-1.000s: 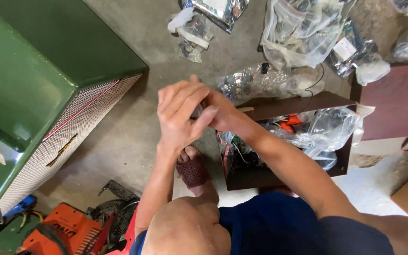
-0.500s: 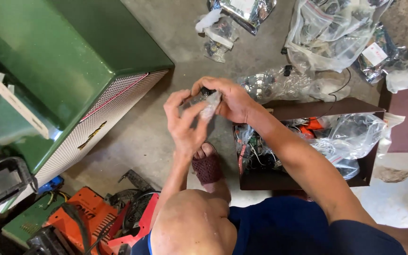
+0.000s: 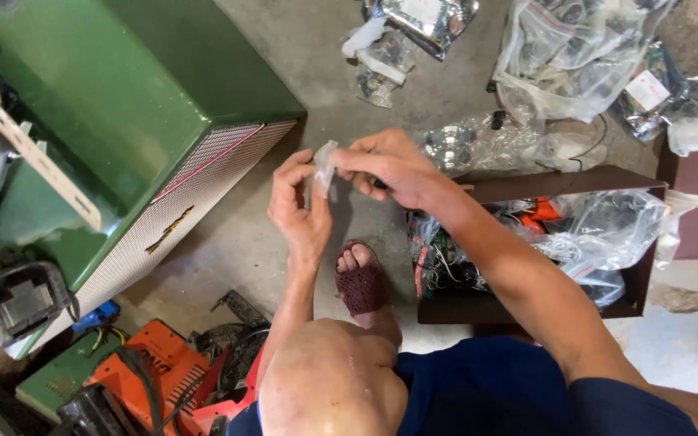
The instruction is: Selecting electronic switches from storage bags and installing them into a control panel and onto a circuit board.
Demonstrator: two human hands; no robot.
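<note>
While the small clear plastic bag is pinched between both hands above the concrete floor, it looks partway through being handled: whether it is opened or still sealed cannot be told, and its contents are too small to make out. The left hand grips its lower side with thumb and fingers closed on it; the right hand nips its top edge with its fingertips. Just beyond the right forearm, a dark brown cardboard box holds clear bags of wiring and an orange part. More clear bags of small parts lie on the floor further off. A green cabinet stands to the left.
</note>
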